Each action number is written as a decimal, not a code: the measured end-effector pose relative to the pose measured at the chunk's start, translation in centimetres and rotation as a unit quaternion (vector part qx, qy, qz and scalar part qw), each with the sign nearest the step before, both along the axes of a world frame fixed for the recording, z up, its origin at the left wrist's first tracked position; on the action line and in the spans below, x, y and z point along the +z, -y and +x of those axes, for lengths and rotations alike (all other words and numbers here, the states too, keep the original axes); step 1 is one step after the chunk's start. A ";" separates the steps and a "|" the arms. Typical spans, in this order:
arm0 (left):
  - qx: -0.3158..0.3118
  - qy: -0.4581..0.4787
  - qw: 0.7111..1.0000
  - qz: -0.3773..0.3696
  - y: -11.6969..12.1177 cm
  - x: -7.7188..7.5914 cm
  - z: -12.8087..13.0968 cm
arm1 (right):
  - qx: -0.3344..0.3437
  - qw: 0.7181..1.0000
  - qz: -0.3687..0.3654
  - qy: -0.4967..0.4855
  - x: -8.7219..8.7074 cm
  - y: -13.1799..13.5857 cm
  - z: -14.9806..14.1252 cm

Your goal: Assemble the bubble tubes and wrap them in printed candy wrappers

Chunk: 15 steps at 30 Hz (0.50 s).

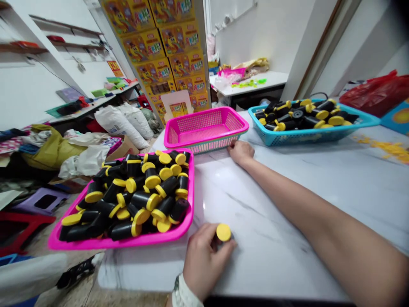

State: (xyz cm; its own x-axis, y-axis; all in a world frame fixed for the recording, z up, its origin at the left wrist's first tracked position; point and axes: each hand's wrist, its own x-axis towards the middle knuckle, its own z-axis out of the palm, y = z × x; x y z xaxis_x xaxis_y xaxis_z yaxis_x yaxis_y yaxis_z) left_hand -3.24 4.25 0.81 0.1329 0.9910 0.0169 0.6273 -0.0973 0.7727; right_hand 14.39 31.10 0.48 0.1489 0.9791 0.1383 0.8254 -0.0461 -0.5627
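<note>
My left hand point(206, 258) is closed around a small black plastic tube with a yellow cap point(223, 232), held upright just above or on the table near its front edge. The fingers hide most of the tube's body. My right hand point(242, 153) reaches far across the table, its fingers curled at the near right lower corner of a pink basket point(206, 135), which is nested in a teal one. To the left, a pink tray point(191, 209) is heaped with black tubes with yellow caps point(140, 198).
A blue basket point(294, 137) with more black-and-yellow tubes stands at the back right. Yellow bits point(386, 149) and a red plastic bag point(373, 94) lie beyond it. Yellow cartons point(172, 55) are stacked behind the table. A purple stool point(43, 200) and sacks point(119, 123) stand left.
</note>
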 end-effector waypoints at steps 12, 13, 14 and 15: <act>-0.010 -0.062 0.990 0.123 -0.3 -1.4 -0.4 | 0.255 0.867 -0.233 -0.360 3.5 26.6 15.5; -0.020 -0.082 0.986 0.141 -0.3 -1.3 -0.3 | 0.243 0.858 -0.243 -0.381 3.5 30.5 16.7; -0.029 -0.100 0.983 0.153 -0.3 -1.3 -0.1 | 0.219 0.851 -0.252 -0.406 3.2 34.1 17.6; -0.036 -0.119 0.979 0.160 -0.3 -1.3 0.0 | 0.183 0.850 -0.262 -0.418 2.5 37.0 18.2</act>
State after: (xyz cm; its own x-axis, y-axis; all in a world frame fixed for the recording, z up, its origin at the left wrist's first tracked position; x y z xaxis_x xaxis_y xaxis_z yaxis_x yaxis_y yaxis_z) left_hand -3.28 4.51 -0.48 0.2408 0.9279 0.2848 0.7685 -0.3614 0.5280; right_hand 32.55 -5.88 2.98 -0.3470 0.8754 -0.3366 0.1606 -0.2981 -0.9409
